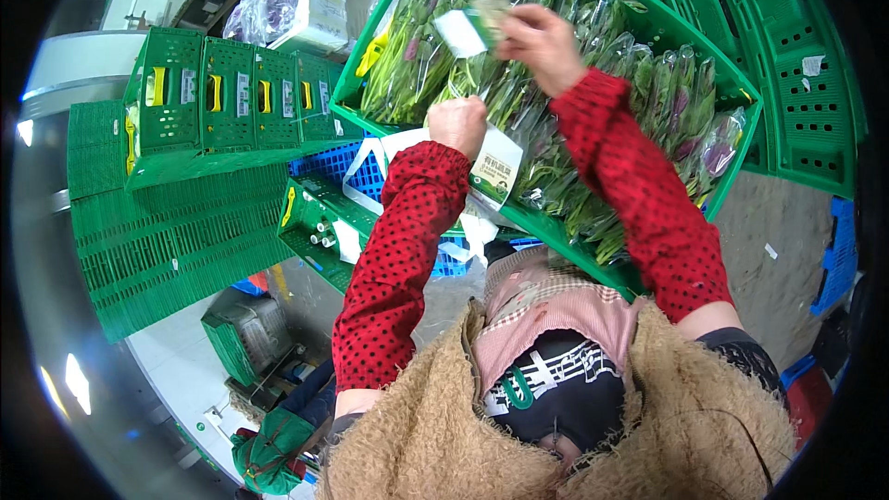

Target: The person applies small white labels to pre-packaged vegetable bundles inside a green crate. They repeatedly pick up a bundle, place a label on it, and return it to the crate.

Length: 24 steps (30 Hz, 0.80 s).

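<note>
A green plastic crate (740, 105) stands before me, packed with leafy greens in clear plastic bags (430, 35). My right hand (542, 45) is raised over the bags and pinches a printed label (464, 33), which is blurred. Down at the crate's near edge, my left hand (458, 126) is closed in a fist on a strip of printed labels (496, 165). That strip hangs over the rim and loops to the left, its printed face to the right of the fist. Both forearms wear red dotted sleeves.
Green crates with yellow handles (215, 94) line the left, above stacked folded crates (187, 243). Below the label strip is another green crate (316, 226) with small white rolls. More green crates (792, 62) rise at right. A person in green (274, 451) is at lower left.
</note>
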Available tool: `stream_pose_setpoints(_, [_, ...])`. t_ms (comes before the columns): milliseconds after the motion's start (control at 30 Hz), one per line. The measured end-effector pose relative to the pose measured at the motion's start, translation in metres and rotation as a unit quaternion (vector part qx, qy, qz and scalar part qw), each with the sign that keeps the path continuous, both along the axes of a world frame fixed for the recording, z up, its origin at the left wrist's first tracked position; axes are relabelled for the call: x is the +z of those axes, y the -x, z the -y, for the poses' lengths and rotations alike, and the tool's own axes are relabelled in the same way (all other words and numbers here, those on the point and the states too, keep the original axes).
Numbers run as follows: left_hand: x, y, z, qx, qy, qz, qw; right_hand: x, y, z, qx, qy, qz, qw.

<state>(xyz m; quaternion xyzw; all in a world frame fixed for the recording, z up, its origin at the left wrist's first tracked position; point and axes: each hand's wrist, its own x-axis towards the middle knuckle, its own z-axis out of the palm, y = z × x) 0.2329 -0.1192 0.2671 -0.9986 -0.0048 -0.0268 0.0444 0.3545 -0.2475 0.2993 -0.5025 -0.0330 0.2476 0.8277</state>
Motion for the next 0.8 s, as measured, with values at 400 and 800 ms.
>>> stream_pose_setpoints(400, [0.039,-0.013,-0.047,0.236,0.087,0.085,0.964,-0.074,-0.027,-0.06,0.057,-0.165,-0.169,0.97])
stream_pose_setpoints(800, [0.038,-0.041,-0.105,0.252,0.106,-0.024,0.962,-0.08,-0.028,-0.049,0.095,-0.14,-0.127,0.977])
